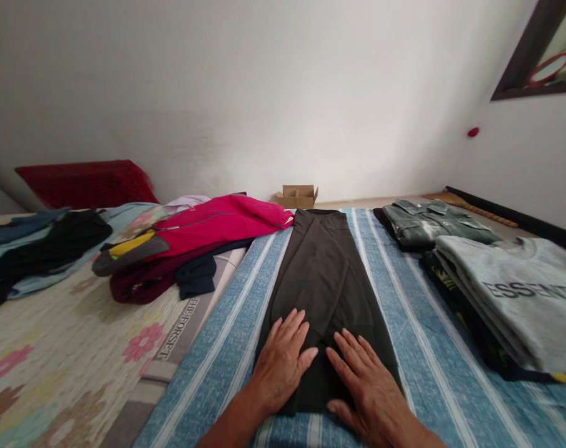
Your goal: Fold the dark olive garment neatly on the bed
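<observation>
A dark olive-grey garment (317,267), which looks like a pair of trousers, lies lengthwise on the blue striped cloth (231,311). Its band-like edge points toward the wall and its near end is folded or layered. My left hand (285,351) rests flat on the near left part of the fabric, fingers stretched out. Across from it, my right hand (364,373) presses flat on the near right part, its fingers slightly spread. Neither hand grips anything.
On the left, a pink jacket (217,221) lies over other clothes, beside a dark clothes heap (53,249) on a floral sheet (91,342). At right are a folded grey sweatshirt (520,292) and a folded green garment (436,221). A cardboard box (297,200) stands by the wall.
</observation>
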`<state>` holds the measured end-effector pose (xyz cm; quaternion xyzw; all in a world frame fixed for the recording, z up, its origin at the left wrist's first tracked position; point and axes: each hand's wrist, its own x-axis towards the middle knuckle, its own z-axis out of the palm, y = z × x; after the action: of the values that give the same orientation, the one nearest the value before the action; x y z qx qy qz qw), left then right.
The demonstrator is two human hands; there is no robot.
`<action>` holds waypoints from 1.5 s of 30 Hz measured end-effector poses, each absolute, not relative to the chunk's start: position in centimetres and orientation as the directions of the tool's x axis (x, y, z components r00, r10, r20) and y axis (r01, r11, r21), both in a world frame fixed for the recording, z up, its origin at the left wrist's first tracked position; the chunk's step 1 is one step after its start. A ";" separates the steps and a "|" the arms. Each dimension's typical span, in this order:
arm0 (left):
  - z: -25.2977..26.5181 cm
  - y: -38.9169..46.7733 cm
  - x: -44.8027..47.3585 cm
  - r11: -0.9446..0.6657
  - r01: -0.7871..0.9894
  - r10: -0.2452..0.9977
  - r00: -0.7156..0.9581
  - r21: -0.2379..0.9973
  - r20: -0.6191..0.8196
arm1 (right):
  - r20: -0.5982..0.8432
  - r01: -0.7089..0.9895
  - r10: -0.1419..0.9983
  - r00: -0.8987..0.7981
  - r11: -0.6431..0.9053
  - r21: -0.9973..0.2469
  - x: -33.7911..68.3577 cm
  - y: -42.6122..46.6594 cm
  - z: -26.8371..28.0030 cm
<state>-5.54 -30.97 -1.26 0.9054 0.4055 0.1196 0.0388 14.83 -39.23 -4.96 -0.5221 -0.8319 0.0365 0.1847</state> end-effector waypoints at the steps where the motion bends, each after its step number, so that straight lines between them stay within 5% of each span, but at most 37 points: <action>1: -1.2 -31.1 -5.7 -0.676 0.717 0.736 0.646 0.170 0.203 | 0.266 0.853 0.879 -0.396 0.460 -0.248 14.8 -39.5 -5.2; 31: -2.0 -31.8 -7.8 -0.755 0.642 0.653 0.719 0.131 0.237 | 0.248 0.828 0.879 -0.407 0.470 -0.307 14.8 -39.7 -5.5; 45: -1.7 -34.3 -9.2 -0.790 0.605 0.612 0.762 0.104 0.212 | 0.449 0.821 0.797 -0.405 0.533 -0.205 14.8 -40.7 -6.1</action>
<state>-9.15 -34.30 -1.73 0.9386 0.3240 0.1180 0.0147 14.80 -40.67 -6.09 -0.4829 -0.8377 -0.0243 0.2540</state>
